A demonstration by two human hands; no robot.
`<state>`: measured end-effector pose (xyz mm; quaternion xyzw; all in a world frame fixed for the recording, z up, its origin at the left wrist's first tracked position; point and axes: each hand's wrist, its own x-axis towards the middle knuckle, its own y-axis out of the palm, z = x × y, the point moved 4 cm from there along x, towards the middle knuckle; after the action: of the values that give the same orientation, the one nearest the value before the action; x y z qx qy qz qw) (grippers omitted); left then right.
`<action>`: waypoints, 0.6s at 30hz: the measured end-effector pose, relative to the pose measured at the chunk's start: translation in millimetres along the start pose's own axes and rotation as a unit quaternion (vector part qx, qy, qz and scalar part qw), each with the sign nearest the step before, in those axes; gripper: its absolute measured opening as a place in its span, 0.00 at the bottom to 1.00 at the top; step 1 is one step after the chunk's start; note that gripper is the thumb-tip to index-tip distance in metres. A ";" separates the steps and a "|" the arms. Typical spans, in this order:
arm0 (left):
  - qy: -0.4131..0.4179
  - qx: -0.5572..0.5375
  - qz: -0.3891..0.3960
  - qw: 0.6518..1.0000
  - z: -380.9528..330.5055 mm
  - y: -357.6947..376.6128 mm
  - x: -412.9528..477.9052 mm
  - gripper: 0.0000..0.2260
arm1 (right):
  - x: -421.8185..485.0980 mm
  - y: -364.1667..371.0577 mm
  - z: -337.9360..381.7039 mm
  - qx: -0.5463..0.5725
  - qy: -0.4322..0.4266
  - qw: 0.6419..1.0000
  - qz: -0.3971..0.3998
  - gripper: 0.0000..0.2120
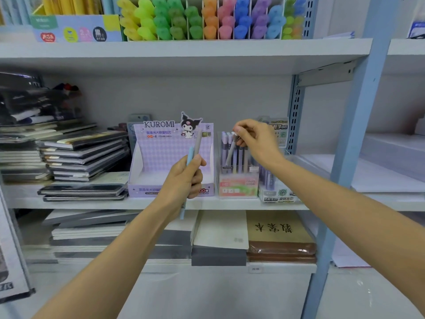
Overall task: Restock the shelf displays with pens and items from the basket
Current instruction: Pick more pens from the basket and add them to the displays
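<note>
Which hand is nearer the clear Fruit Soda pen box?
Right. The right hand is just above the Fruit Soda pen box, pinching a grey pen angled into it; the left hand is off to its left, before the Kuromi box, gripping two pens.

Matt printed cardboard: Kuromi display box (171,143). Clear glossy plastic: pen holder (238,183). Smooth matt plastic barrels: grey pen (198,143), blue pen (190,155), tilted pen (230,154). Frosted translucent plastic caps: highlighters (207,19). Blue painted, slotted metal: shelf upright (296,111). Glossy film wrap: stacked notebooks (85,153)
</note>
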<state>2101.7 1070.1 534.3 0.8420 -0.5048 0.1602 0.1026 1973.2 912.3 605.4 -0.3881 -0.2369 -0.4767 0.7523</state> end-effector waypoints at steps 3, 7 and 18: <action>-0.016 -0.009 -0.006 1.000 4.9 0.1 3.4 0.09 | 0.9 3.4 0.3 -0.006 -0.005 0.999 0.035 0.08; -0.012 -0.020 0.004 1.000 7.4 -0.6 5.8 0.09 | 6.3 5.8 5.3 -0.018 -0.009 0.997 0.074 0.08; 0.022 0.032 -0.001 0.999 9.2 0.5 1.7 0.11 | 4.5 22.3 2.7 -0.161 -0.027 0.986 0.040 0.01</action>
<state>2103.4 1065.4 526.4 0.8415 -0.4962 0.1952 0.0868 1995.3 917.5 602.2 -0.5258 -0.1619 -0.4677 0.6918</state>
